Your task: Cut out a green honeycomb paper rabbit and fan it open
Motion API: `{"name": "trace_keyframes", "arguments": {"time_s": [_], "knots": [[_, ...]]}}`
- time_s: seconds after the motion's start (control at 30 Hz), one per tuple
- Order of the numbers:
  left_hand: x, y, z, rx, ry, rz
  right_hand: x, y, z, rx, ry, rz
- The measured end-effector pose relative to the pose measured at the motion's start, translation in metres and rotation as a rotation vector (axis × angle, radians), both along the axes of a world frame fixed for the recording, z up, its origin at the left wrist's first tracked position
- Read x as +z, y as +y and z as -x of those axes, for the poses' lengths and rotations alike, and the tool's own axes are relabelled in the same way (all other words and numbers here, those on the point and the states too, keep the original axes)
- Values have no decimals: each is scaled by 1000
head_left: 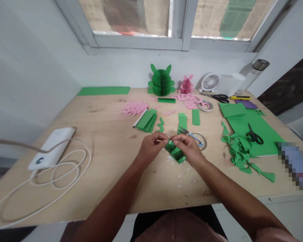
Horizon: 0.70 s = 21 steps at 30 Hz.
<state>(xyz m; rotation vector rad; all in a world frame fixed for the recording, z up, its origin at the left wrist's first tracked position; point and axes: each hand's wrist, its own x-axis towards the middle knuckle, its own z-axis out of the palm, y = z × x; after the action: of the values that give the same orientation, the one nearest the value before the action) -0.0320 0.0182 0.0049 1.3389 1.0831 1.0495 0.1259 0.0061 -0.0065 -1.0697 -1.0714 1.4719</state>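
My left hand (pixel 151 148) and my right hand (pixel 189 148) meet above the wooden table (pixel 96 161), pinching the top edge of a folded green paper piece (pixel 175 152) between their fingertips. The piece has glossy, layered folds and hangs below my fingers. Small blue-handled scissors (pixel 192 136) lie just beyond my right hand, and a tape roll (pixel 201 141) sits partly hidden behind it. Small white paper scraps (pixel 176 171) are scattered below my hands.
Green sheets and offcuts with black scissors (pixel 254 135) lie to the right. Pink cutouts (pixel 135 108), green strips (pixel 145 120), and green and pink paper figures (pixel 161 80) stand further back. A white power bank (pixel 52 148) and cable lie left, below a window.
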Motion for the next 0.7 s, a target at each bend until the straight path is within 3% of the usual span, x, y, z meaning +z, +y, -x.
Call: {"name": "trace_keyframes", "arguments": {"time_s": [0.2, 0.33, 0.4, 0.57, 0.7], "knots": [[-2, 0, 0, -17, 1, -12, -1, 0, 0, 12, -123, -80], [-7, 2, -1, -26, 42, -73, -2, 0, 0, -20, -104, -32], [-8, 1, -2, 28, 84, -176, -2, 1, 0, -45, -75, -1], [-6, -4, -5, 175, 308, -619, -4, 2, -1, -122, -65, 21], [-8, -6, -9, 191, 437, -779, -6, 3, -2, -150, -105, -57]]}}
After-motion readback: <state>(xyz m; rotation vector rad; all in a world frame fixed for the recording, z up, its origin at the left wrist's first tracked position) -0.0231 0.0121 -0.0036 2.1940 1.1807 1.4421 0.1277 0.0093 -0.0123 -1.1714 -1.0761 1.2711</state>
